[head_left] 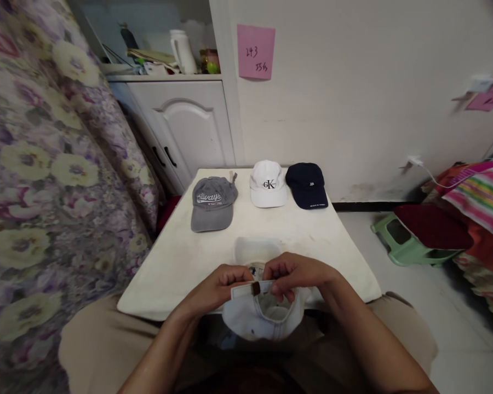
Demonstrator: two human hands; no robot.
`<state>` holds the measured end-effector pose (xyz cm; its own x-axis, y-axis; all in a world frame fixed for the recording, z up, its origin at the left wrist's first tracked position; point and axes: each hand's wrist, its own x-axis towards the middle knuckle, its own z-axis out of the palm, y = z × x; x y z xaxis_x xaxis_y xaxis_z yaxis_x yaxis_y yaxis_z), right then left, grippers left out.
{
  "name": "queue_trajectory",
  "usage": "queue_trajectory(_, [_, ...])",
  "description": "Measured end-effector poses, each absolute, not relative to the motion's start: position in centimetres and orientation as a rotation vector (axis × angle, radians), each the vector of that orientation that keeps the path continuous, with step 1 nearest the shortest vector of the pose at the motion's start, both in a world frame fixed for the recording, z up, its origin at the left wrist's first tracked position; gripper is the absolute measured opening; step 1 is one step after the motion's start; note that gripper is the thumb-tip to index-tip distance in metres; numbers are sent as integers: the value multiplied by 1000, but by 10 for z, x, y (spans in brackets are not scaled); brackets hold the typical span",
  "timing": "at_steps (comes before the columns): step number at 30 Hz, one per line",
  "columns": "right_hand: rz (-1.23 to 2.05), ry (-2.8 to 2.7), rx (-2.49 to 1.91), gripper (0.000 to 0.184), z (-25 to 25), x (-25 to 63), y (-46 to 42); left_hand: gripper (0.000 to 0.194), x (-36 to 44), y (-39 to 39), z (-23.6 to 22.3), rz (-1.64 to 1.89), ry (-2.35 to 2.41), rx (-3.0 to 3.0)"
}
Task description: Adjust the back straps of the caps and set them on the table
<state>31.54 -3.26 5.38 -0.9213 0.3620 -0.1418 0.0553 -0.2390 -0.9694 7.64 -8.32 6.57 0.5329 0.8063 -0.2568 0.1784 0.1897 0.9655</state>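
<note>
Pale cap (246, 320) was held by its back strap (240, 292)

The cap was at the near edge of the table (168, 273). The left hand (219, 285) pinched the strap, and the right hand (299, 271) pinched near its brown bit (255, 288). The strap seemed to reach across the back gap; I couldn't tell if any fixing was left. The cap was upside down, long way front to back, brim seemingly pointing away, toward the grey cap (213, 210), white cap (267, 194) and dark blue cap (307, 183).

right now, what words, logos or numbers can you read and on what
"Always": gray cap; smaller text below unreadable.
"CK": white cap.
"243": upper pink note; lower line unclear.
Navy cap: front and brim lettering too small.
Right-hand pink note: blurred.
Held pale cap: no readable text.
</note>
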Motion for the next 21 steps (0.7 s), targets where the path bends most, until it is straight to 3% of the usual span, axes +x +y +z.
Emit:
queue_trajectory(11, [2195, -1878, -551, 26, 50, 312, -31, 38, 81, -81, 73, 507, 910, 1418])
queue_trajectory(21, [2045, -1962, -687, 30, 61, 310, -39, 25, 93, -86, 83, 568, 952, 1550])
